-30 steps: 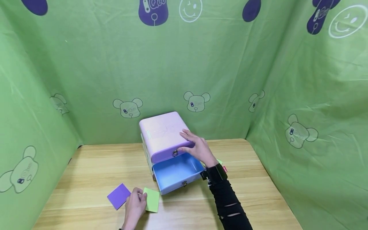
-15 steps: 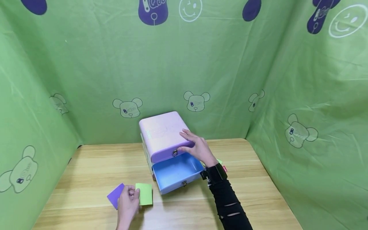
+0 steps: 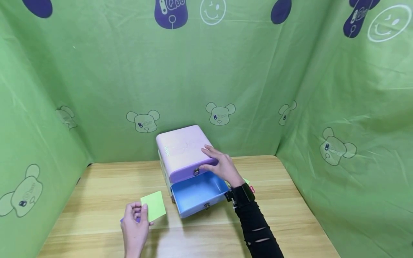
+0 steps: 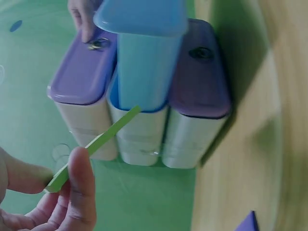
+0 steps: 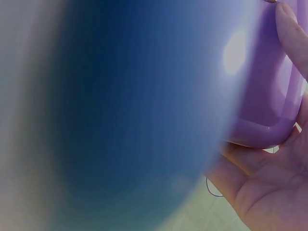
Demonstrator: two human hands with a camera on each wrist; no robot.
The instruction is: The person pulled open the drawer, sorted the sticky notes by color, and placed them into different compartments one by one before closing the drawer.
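My left hand (image 3: 133, 229) pinches a green sticky note pad (image 3: 154, 206) between thumb and fingers, raised over the table left of a drawer box. The left wrist view shows the pad (image 4: 103, 139) edge-on. A purple sticky note pad (image 3: 138, 219) lies on the table, mostly hidden behind that hand. The small drawer box (image 3: 182, 147) has a pink-purple top, and its blue middle drawer (image 3: 196, 195) is pulled out with nothing visible inside. My right hand (image 3: 227, 169) grips the box's front right corner, fingers on the top, thumb on the purple upper front beside the metal knob (image 3: 196, 172).
Partly behind the right wrist, something green (image 3: 246, 181) with a red tag (image 3: 252, 189) lies on the table. Green printed cloth (image 3: 184, 79) encloses the wooden table (image 3: 106, 186) at the back and sides. The pulled-out drawer juts toward the front.
My left hand has lifted the green pad off the table and moved it left and away from me, turning it and covering most of the purple pad. The right hand stays put.
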